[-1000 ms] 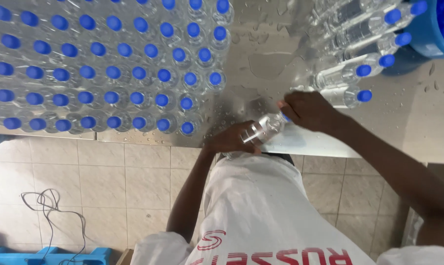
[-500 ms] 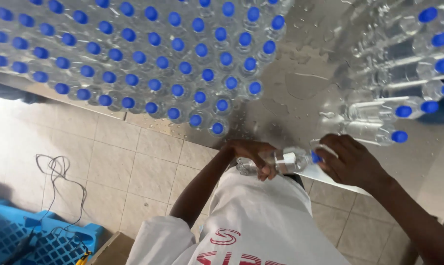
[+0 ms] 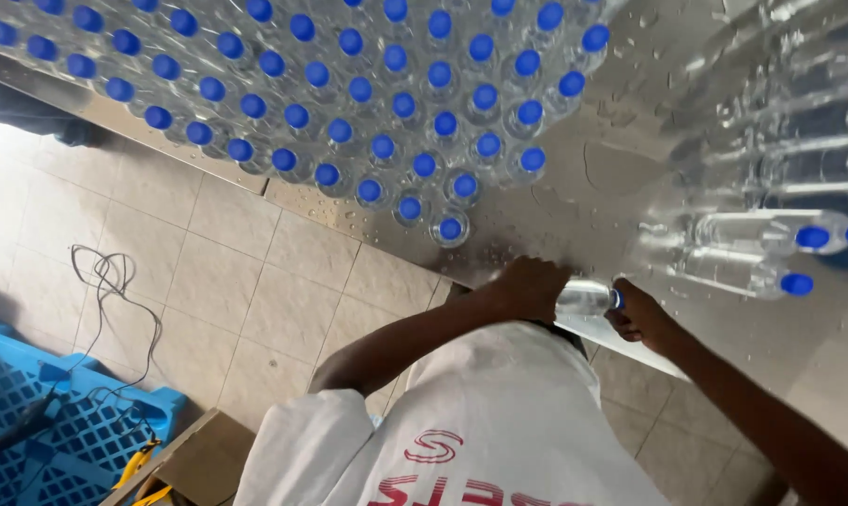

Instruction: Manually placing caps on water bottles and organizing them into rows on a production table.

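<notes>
Left hand: gripped clear bottle body; right hand: at its cap, 3 o'clock
Upright bottles: 11 o'clock on wet metal table

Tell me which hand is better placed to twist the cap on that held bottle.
Probably the right hand: its fingers sit at the blue cap end of the bottle, while the left hand wraps the body, steadying it over the wet steel table.
</notes>
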